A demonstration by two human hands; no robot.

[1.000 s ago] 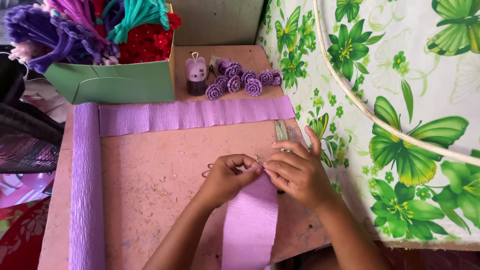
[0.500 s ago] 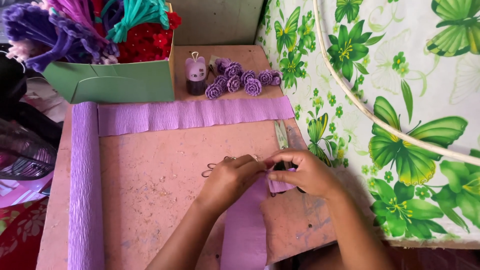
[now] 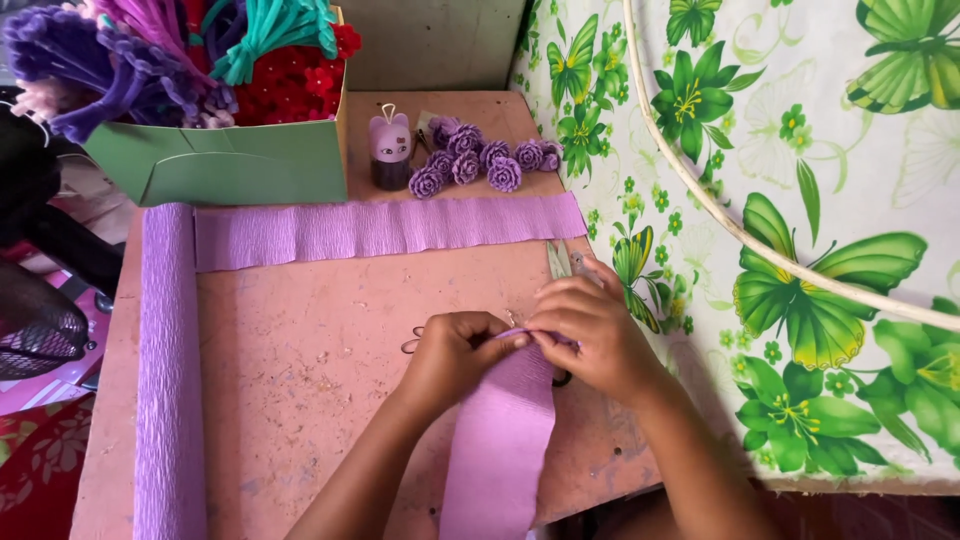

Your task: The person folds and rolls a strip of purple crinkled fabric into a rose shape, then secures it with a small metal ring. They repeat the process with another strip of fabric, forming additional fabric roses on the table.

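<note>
Both hands have drawn closer together since a second ago, and the paper strip now runs straighter down toward the near edge of the desk. Her left hand point(image 3: 455, 350) is curled, its fingertips pinched on the top end of the lilac crepe strip point(image 3: 500, 440). Her right hand point(image 3: 590, 330) is curled too, fingers pressed onto that same top end, so the 2 hands touch over the paper. The strip lies flat on the pink desk point(image 3: 300, 350), right of its middle, and hangs off the near edge.

Just beyond the right hand, the blades of a pair of scissors point(image 3: 558, 260) poke out toward the far edge; a dark handle loop shows under that hand.

A wider band of lilac crepe point(image 3: 385, 230) lies spread across the desk from left to right, joined to a crepe roll point(image 3: 165, 370) that runs along the left edge.

At the far left corner stands a green cardboard box point(image 3: 230, 165), open on top and stuffed with purple, teal, pink and red fuzzy stems. Beside it, near the far edge, stands a small lilac cat-shaped bottle point(image 3: 390, 150) with a dark base, and just right of it a cluster of about 8 purple paper roses point(image 3: 480, 162). A white cloth with green butterflies point(image 3: 800, 200) hangs along the right edge.
</note>
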